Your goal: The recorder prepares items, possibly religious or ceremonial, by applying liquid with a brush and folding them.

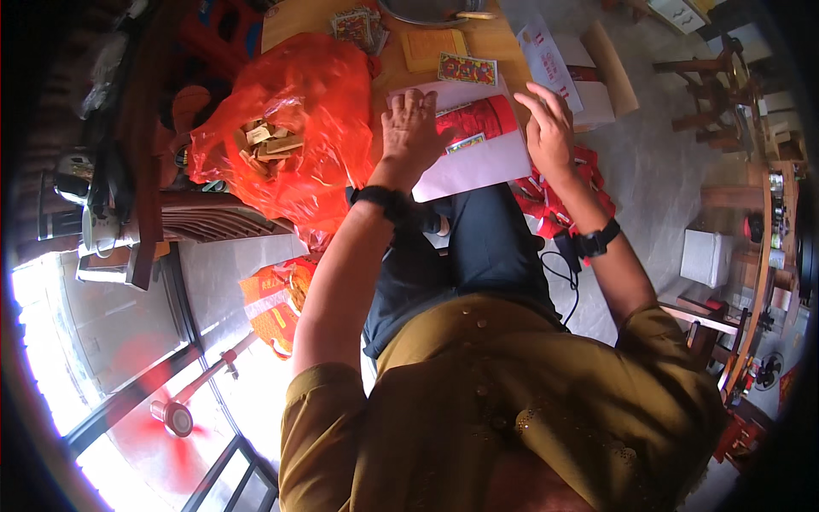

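Observation:
On the wooden table lies a pale pink sheet of paper (477, 168) with a red printed paper piece (492, 115) on it, which looks curved or rolled. My left hand (411, 125) lies flat over the left end of the red piece, fingers pointing away from me. A small colourful printed slip (466, 143) sits on the red piece close to my left thumb. My right hand (548, 125) is raised just right of the red piece, fingers apart and holding nothing. Another colourful printed card (468, 68) lies beyond, partly over a stack of yellow paper (435, 48).
Left of the paper stands a red plastic bag (307, 83) of wooden pieces (281, 146). More printed cards (358, 27) and a round metal pan (432, 9) are farther back. An open cardboard box (595, 96) is at the right; red packets (592, 166) lie below my right hand.

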